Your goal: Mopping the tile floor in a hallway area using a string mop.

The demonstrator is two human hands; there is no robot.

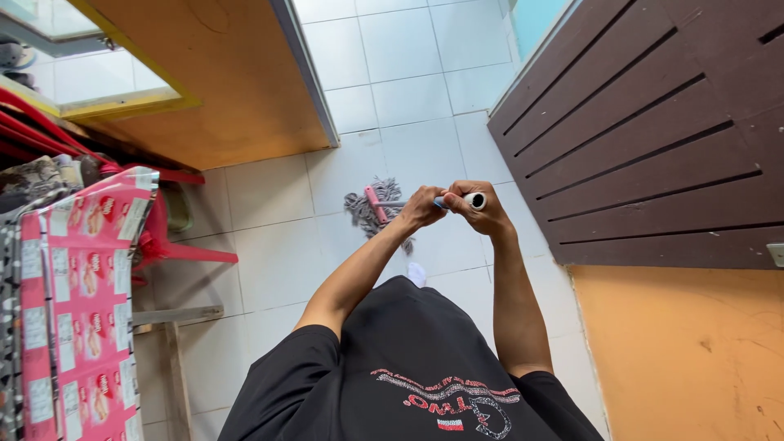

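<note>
Both of my hands grip a mop handle (pixel 475 200) that points up toward the camera, its white end cap showing. My left hand (pixel 421 206) holds the handle lower down; my right hand (pixel 482 209) wraps it near the top end. The grey string mop head (pixel 366 209), with a pink clamp, rests on the white tiled floor (pixel 278 237) in front of me. My black printed shirt (pixel 408 367) fills the bottom of the view.
A dark brown slatted door (pixel 653 139) and an orange wall (pixel 686 351) stand on the right. An orange door (pixel 237 82) is open at the upper left. Red plastic furniture (pixel 175 245) and a table with a pink printed cover (pixel 82 310) crowd the left.
</note>
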